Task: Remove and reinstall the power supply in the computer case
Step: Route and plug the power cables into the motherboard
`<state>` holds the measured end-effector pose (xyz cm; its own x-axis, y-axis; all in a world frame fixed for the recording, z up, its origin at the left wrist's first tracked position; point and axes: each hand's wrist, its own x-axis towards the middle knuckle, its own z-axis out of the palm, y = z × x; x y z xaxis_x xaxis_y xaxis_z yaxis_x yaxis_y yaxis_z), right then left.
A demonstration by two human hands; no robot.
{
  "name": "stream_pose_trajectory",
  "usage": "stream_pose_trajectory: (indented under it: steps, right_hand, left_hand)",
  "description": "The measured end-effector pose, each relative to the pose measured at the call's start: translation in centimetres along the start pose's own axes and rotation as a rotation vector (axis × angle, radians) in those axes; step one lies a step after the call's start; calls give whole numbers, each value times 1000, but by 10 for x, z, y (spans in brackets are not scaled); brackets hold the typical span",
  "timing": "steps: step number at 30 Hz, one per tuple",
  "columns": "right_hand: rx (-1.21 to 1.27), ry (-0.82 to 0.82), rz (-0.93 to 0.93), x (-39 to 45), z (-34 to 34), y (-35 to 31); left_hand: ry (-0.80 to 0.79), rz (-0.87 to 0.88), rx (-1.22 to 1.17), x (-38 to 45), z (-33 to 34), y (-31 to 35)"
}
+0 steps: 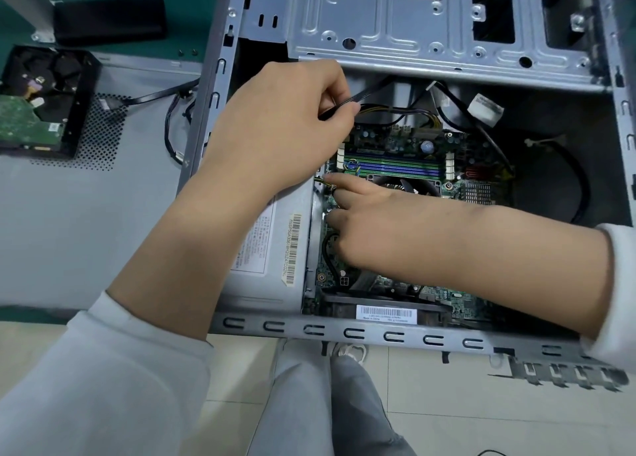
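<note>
Two hands inside an open grey metal computer case

The grey metal power supply box sits in the case's left side; the left hand pinches thin black wires; the right hand points one finger at the green board, other fingers curled.

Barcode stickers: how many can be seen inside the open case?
2. One runs along the power supply at; one lies at the motherboard's near edge. The hands may hide others.
</note>
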<state>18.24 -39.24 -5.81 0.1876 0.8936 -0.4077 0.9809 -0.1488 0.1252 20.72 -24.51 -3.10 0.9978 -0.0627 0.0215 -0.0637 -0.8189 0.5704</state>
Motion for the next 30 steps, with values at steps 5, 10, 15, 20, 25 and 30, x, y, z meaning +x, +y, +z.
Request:
stream_pose_trajectory:
  steps: [5,10,15,20,25,30]
  right_hand:
    - [122,15,-54,3,-2,0]
    - [168,-61,-50,2,5,2]
    - [282,-73,-24,2,8,0]
    - [314,-70,18,4,8,-2]
    - [379,-76,51,6,7,-1]
    - [409,-101,85,8,5,-2]
  left_hand:
    - [0,-3,2,1,0,-1]
    - [0,0,2,1,0,-2]
    - [-1,1,16,2,1,-2]
    - [-8,4,18,1,1,-1]
    - [-7,1,15,2,0,-2]
    - [0,3,13,1,1,-2]
